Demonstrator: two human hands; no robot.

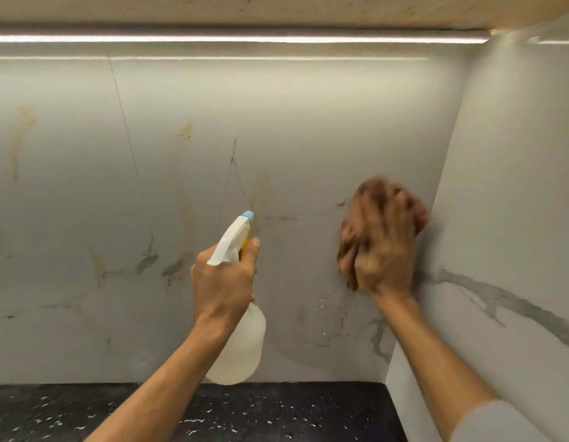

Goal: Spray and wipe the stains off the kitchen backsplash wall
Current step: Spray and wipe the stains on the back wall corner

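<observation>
At nine to ten o'clock on the backsplash wall (85, 193), yellowish stains (21, 135) run down untouched, and another blotch (186, 131) sits near eleven o'clock. Toward centre, the left hand (224, 282) is closed around the neck of a spray bottle (241, 346), forefinger by the trigger, the blue-tipped nozzle (248, 215) aimed at the wall. At about three o'clock the right hand (380, 247), blurred, is bunched tight on a brown cloth (350, 231) pressed against the wall beside the inside corner. Droplets (324, 303) speckle the surface just below it, toward five o'clock.

The likely slip: the cloth is wadded small, so it may smear the wet patch rather than lift it, and runs could drip onto the dark speckled countertop (277, 406) at six o'clock. The bottle, held off the counter, could be triggered by accident or bumped against the wall.

The side wall (516, 186) at three o'clock hems in the wiping stroke; the light strip (232, 38) at twelve o'clock caps upward reach. The left-side stains appear not yet cleaned.
</observation>
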